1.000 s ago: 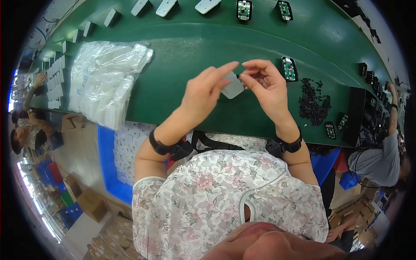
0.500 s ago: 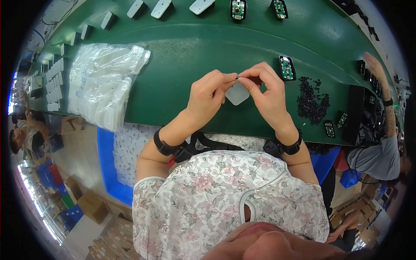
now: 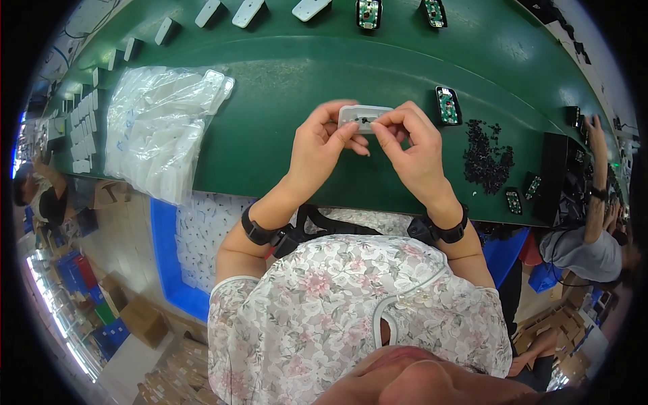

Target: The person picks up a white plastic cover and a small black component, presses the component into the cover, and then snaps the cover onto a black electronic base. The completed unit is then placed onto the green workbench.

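Note:
My left hand [image 3: 316, 140] is closed round the left end of a small white plastic cover [image 3: 372, 110], thumb on its near edge and fingers behind. The cover is tilted so that its hollow inner side shows. A tiny black part [image 3: 364, 120] sits in that hollow. My right hand [image 3: 413, 135] is closed in a pinch, thumb and forefinger at the right end of the black part; the fingertips hide how firmly they grip it. Right of this hand, a black housing with a green circuit board [image 3: 447, 106] lies on the green table [image 3: 270, 128].
Loose black parts [image 3: 487, 156] are heaped on the right, near two small circuit-board units [image 3: 514, 201]. A clear bag of white covers [image 3: 158, 128] lies left. More covers [image 3: 248, 12] and board units [image 3: 368, 13] line the back. A co-worker's arm [image 3: 597, 162] reaches in far right.
The white cover has been tipped up from hanging below my fingers, and its inside with the black part now shows. My left thumb has shifted onto its near edge. The co-worker's arm at right has moved.

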Available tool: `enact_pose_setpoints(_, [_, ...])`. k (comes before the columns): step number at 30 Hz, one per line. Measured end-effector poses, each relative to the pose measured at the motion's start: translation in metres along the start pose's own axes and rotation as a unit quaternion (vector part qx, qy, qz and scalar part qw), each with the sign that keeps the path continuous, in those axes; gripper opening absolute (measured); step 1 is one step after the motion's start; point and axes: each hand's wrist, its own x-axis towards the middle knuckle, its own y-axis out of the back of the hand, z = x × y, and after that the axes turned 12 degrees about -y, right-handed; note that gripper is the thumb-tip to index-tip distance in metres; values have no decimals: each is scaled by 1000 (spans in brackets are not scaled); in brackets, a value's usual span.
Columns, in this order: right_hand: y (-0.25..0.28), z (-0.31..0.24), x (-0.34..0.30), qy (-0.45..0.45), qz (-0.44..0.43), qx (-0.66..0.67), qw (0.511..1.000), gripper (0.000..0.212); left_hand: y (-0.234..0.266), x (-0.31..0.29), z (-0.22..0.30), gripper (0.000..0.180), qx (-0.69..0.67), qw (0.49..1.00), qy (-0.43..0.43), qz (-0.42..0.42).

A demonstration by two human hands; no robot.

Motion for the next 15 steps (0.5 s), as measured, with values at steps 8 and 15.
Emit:
enact_pose_setpoints(8, [-6, 4, 0, -21, -19, -19, 999, 7, -2, -5, -5, 12, -33, 999, 20, -17])
enact_pose_setpoints(15, [-11, 9, -3, -115, -52, 91, 988, 8, -3, -6, -8, 10, 48, 994, -88, -33])
